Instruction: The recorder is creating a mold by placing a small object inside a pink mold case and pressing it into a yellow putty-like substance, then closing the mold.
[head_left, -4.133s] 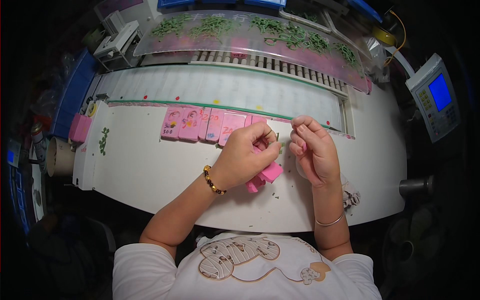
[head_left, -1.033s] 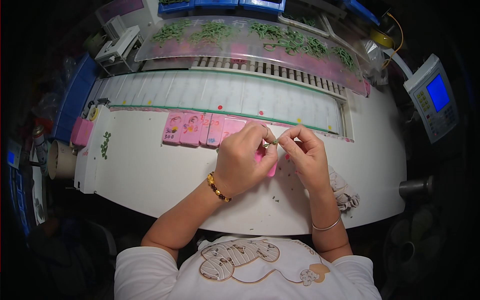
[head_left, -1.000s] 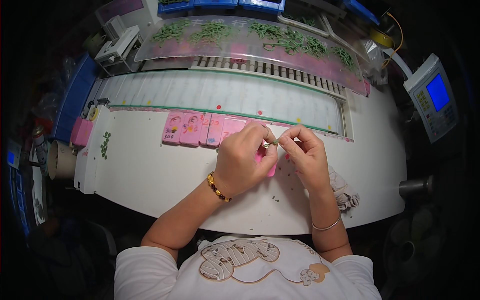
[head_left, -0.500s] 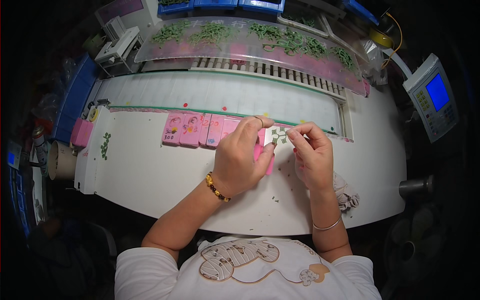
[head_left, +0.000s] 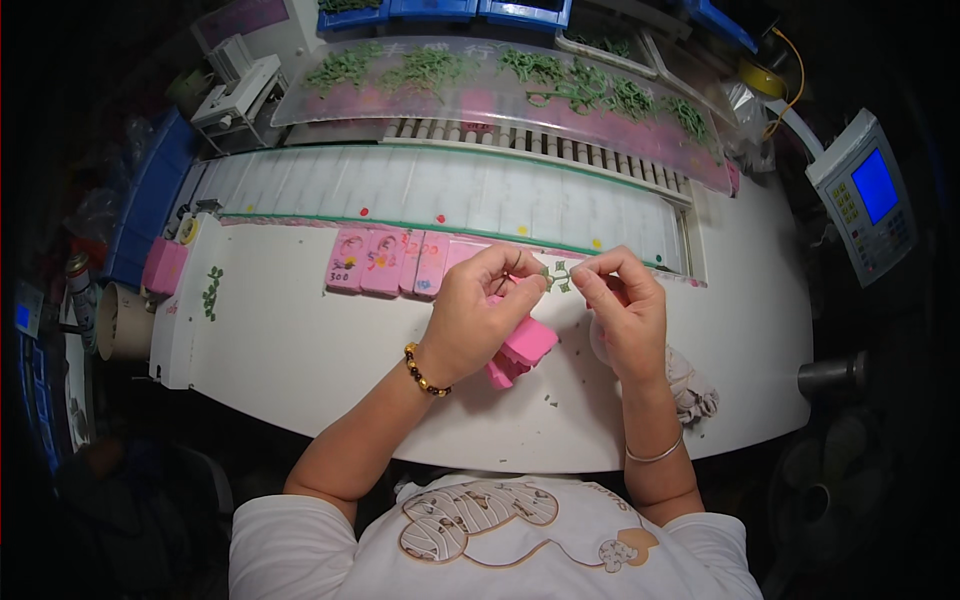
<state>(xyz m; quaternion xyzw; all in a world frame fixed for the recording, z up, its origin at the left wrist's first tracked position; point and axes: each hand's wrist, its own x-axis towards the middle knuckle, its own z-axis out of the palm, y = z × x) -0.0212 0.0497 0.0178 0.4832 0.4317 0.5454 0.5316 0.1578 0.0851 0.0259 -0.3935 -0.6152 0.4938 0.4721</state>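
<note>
The left hand [head_left: 478, 318] partly hides a pink block [head_left: 530, 343].

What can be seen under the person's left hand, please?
Part of a bright pink object sticks out from under the left hand. The hand covers its other part, so its full shape cannot be seen.

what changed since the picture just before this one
The left hand has closed its thumb and forefinger at the green piece; the pink block below them now shows more, nearer the body. The right hand stays pinched at the piece's right side; the row of pink blocks and crumpled cloth stayed put.
</note>
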